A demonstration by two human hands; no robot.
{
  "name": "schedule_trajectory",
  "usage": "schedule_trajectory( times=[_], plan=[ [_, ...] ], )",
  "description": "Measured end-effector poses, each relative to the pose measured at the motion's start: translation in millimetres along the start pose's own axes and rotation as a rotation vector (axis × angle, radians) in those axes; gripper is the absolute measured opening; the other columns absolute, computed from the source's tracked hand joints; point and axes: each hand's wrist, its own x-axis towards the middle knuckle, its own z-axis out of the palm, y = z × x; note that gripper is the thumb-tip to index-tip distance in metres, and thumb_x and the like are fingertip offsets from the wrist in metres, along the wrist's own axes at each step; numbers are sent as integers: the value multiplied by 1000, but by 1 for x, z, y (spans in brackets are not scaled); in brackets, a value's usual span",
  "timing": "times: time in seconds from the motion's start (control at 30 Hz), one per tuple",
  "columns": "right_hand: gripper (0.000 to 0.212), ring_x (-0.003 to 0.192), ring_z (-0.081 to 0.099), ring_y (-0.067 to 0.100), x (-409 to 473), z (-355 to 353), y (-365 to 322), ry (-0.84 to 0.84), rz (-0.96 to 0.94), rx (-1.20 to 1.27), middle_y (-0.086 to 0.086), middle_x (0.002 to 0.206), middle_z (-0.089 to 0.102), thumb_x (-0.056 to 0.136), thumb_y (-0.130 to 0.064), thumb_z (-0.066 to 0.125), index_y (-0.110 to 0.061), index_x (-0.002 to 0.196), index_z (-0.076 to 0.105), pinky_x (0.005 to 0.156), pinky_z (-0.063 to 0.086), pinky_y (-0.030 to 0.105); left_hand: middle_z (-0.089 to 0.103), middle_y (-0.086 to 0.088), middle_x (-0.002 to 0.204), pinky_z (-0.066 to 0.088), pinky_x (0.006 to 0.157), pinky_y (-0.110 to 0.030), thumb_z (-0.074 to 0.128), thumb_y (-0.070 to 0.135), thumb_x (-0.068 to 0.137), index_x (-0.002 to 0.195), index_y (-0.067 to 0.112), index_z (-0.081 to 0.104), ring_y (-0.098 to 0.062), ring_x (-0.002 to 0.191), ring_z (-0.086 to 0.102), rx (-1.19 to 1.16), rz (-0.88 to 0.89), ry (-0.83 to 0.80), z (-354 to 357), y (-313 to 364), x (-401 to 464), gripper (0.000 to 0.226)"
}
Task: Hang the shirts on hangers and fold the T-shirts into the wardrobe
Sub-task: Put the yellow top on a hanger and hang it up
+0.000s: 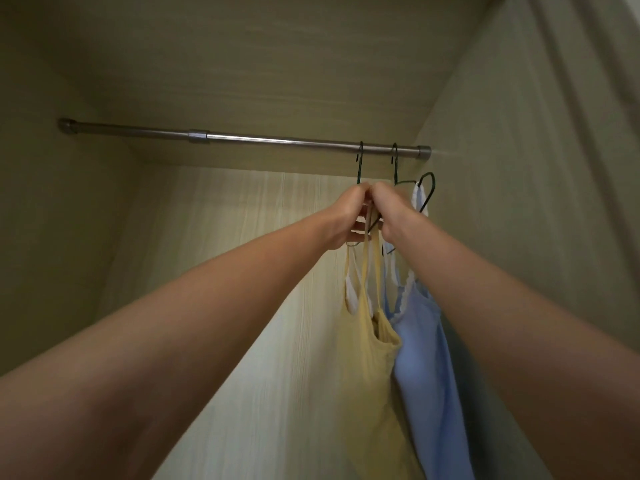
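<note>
Inside a wardrobe, looking up at a metal hanging rail [242, 137] that spans from the left wall to the right wall. Two dark wire hangers hooked over the rail near its right end. On the left hanger [360, 164], a yellow strappy top [374, 358]; on the right hanger [425, 183], just beside it and touching, a pale blue strappy top [426, 358] with white-edged straps, close to the right wall.

Both bare arms stretched up and forward, almost straight, meeting just below the rail. Left hand [346, 220] and right hand [388, 213] knuckle to knuckle, fingers curled in, each grip pinching the thin yellow straps and the hanger wire right under the left hook. Backs of the hands toward the camera, so fingertips mostly hidden; which strap sits in which grip cannot be told.

Judged step: seating the yellow top's straps on its hanger, already on the rail.

To do it well:
- Spread each strap out toward its own end of the hanger, not bunched at the neck.
- Check for shoulder notches and settle the straps there if present; not visible from here.
- Keep the hook steady on the rail while tugging, so nothing lifts off.
- Keep the straps clear of the blue top's hanger to avoid tangling.
- Let go gently and confirm an even hang.
</note>
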Motion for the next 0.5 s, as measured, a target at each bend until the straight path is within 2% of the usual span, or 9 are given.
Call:
schedule_trajectory(
  times=[0.1, 0.2, 0.27, 0.33, 0.4, 0.47, 0.5],
  plan=[
    [33, 74, 57, 15, -2, -2, -5, -14, -19, -60, 5, 89, 61, 93, -14, 47, -7, 123, 60, 53, 39, 26, 62, -7, 97, 49, 98, -43, 27, 38, 103, 94, 20, 57, -24, 98, 60, 21, 3, 9, -4, -1, 0, 36],
    [32, 76, 49, 13, -2, -7, -9, -31, -59, -108, 1, 89, 54, 95, -14, 49, -7, 126, 56, 60, 38, 25, 60, -9, 120, 47, 101, -44, 29, 44, 102, 128, 20, 54, -25, 113, 57, 49, 11, 26, -7, -2, -1, 43],
    [35, 90, 50, 16, -5, -9, -10, -23, -122, -179, 2, 103, 54, 97, -16, 49, -7, 130, 52, 72, 40, 29, 55, -9, 131, 44, 104, -45, 29, 46, 102, 143, 20, 44, -25, 121, 52, 74, 8, 29, -9, -2, -2, 50],
    [40, 106, 52, 22, -6, -10, -9, 54, -295, -398, 7, 123, 55, 98, -21, 49, -5, 135, 50, 83, 43, 35, 51, -9, 136, 43, 102, -42, 28, 44, 103, 145, 19, 40, -26, 126, 48, 87, -4, 38, -13, -2, -8, 50],
    [46, 127, 47, 28, -14, -11, -5, 181, -573, -731, 11, 140, 50, 98, -24, 50, -5, 140, 47, 102, 41, 38, 47, -11, 141, 40, 102, -42, 26, 42, 104, 148, 17, 35, -26, 131, 44, 119, -18, 35, -18, -3, -19, 51],
    [48, 136, 39, 27, -27, -8, -2, 207, -843, -910, 11, 146, 46, 98, -20, 48, -6, 143, 45, 112, 31, 37, 44, -11, 145, 38, 106, -43, 23, 41, 104, 150, 17, 31, -27, 134, 41, 187, -32, 27, -27, -4, -32, 52],
    [48, 137, 37, 26, -34, -4, -1, 177, -910, -945, 11, 146, 46, 98, -18, 47, -5, 143, 45, 114, 28, 36, 42, -11, 146, 37, 108, -44, 23, 40, 104, 151, 17, 31, -28, 134, 40, 215, -39, 28, -34, -5, -39, 52]
  ],
)
